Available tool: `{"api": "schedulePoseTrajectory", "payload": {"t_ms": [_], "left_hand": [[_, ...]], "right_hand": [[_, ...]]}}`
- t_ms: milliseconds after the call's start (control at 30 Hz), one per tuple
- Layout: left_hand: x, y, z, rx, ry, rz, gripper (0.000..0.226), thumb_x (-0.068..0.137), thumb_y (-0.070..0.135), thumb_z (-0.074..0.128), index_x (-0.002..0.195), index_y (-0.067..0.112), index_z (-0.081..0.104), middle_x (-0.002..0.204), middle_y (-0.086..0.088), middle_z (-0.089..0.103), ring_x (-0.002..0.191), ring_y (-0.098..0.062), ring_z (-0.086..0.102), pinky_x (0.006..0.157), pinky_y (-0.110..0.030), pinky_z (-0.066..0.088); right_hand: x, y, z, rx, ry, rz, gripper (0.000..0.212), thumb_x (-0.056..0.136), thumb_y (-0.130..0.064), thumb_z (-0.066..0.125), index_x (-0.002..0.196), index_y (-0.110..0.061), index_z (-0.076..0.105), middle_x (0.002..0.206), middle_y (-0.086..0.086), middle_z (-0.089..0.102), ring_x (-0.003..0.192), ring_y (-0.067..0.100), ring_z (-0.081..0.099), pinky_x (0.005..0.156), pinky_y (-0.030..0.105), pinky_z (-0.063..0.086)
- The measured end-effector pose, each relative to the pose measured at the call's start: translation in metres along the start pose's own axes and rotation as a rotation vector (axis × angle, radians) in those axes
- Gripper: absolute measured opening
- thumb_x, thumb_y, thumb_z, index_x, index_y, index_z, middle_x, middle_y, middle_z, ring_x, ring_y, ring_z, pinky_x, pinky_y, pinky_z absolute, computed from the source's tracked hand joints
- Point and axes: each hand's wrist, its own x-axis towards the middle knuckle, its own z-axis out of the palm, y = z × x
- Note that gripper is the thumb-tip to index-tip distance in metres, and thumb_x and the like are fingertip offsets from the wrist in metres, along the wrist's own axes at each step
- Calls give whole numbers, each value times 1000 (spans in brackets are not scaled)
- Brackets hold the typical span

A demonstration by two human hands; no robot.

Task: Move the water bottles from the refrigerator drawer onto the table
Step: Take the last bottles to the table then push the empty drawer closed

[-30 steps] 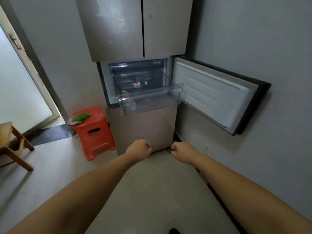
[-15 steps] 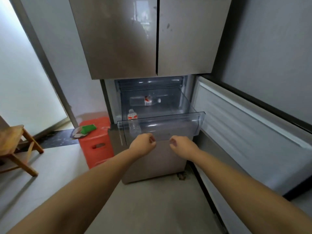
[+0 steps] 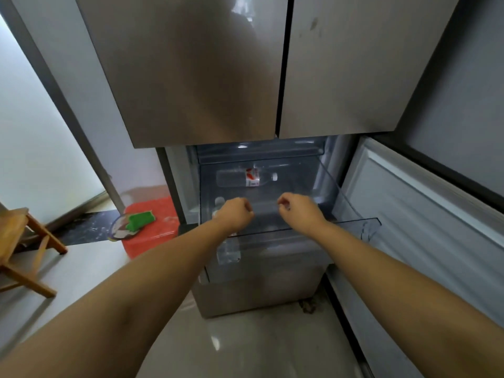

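The clear refrigerator drawer (image 3: 354, 223) is pulled out of the open compartment. One water bottle (image 3: 246, 177) with a red and white label lies on its side at the back of the drawer. A second water bottle (image 3: 228, 252) stands upright at the drawer's front left, its top mostly hidden behind my left hand (image 3: 236, 215). That hand is loosely closed over the drawer, just above this bottle. My right hand (image 3: 298, 211) is also loosely closed, over the middle of the drawer, holding nothing.
The compartment door (image 3: 425, 214) stands swung open on the right. A red plastic stool (image 3: 151, 227) with a green item on it sits left of the fridge. A wooden chair (image 3: 21, 246) is at far left. The table is out of view.
I have come closer to the fridge. Both hands rose from in front of the drawer's front wall to over its inside, left hand above the upright bottle.
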Motion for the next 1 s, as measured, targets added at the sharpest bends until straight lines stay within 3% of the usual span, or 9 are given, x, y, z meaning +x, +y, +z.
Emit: {"api": "schedulePoseTrajectory", "payload": {"t_ms": [100, 233, 367, 500, 600, 700, 767, 900, 1000], "left_hand": [[30, -13, 5, 15, -48, -153, 29, 93, 23, 55, 117, 6, 56, 116, -14, 58, 107, -28, 59, 98, -41, 49], [85, -44, 26, 47, -108, -425, 68, 91, 36, 56, 143, 4, 26, 141, -20, 41, 127, -37, 46, 106, -42, 41], [124, -65, 46, 112, -157, -476, 58, 89, 38, 56, 135, 7, 41, 125, -14, 53, 117, -31, 54, 96, -37, 47], [142, -76, 50, 262, -224, -468, 59, 96, 38, 43, 141, 1, 35, 142, -24, 39, 131, -38, 42, 111, -44, 36], [144, -78, 47, 168, -137, -456, 52, 96, 33, 43, 137, 1, 42, 140, -21, 45, 131, -37, 43, 112, -45, 35], [142, -79, 47, 74, -43, -448, 59, 96, 30, 45, 144, -2, 30, 145, -24, 41, 135, -37, 40, 113, -43, 31], [145, -84, 48, 40, -32, -478, 77, 91, 34, 55, 148, -1, 17, 146, -23, 40, 135, -37, 40, 112, -42, 33], [145, -88, 50, 58, -75, -495, 86, 87, 36, 62, 149, 0, 15, 148, -21, 38, 134, -36, 41, 112, -43, 34], [145, -86, 50, 64, -78, -527, 85, 86, 35, 65, 148, 3, 16, 143, -21, 42, 130, -37, 44, 110, -46, 35]], "right_hand": [[36, 14, 7, -11, -68, 10, 26, 95, -20, 49, 116, -12, 62, 117, 7, 65, 106, 25, 60, 90, 35, 48], [98, 34, 27, -54, -200, 30, 27, 94, -19, 51, 118, -8, 60, 123, 13, 62, 111, 29, 57, 93, 34, 45], [155, 49, 46, -163, -321, -3, 37, 95, -21, 53, 129, -5, 52, 132, 17, 55, 120, 32, 53, 96, 32, 42], [195, 67, 66, -174, -350, -28, 43, 94, -20, 54, 134, -4, 49, 134, 18, 54, 119, 33, 54, 98, 33, 43], [226, 79, 88, -194, -314, -51, 54, 89, -19, 57, 138, -4, 43, 137, 21, 50, 119, 35, 54, 100, 35, 45], [243, 77, 104, -246, -231, -47, 76, 89, -14, 57, 153, -8, 15, 157, 16, 21, 144, 32, 26, 115, 42, 30], [251, 75, 111, -270, -208, -29, 81, 92, -15, 55, 154, -14, 3, 161, 10, 6, 148, 28, 12, 118, 46, 23], [266, 72, 124, -371, -96, 44, 63, 99, -13, 41, 153, -12, 9, 156, 14, 24, 143, 31, 24, 112, 48, 25], [269, 71, 122, -484, -67, 84, 52, 100, -19, 36, 149, -6, 25, 155, 15, 23, 144, 30, 21, 113, 47, 22]]}}
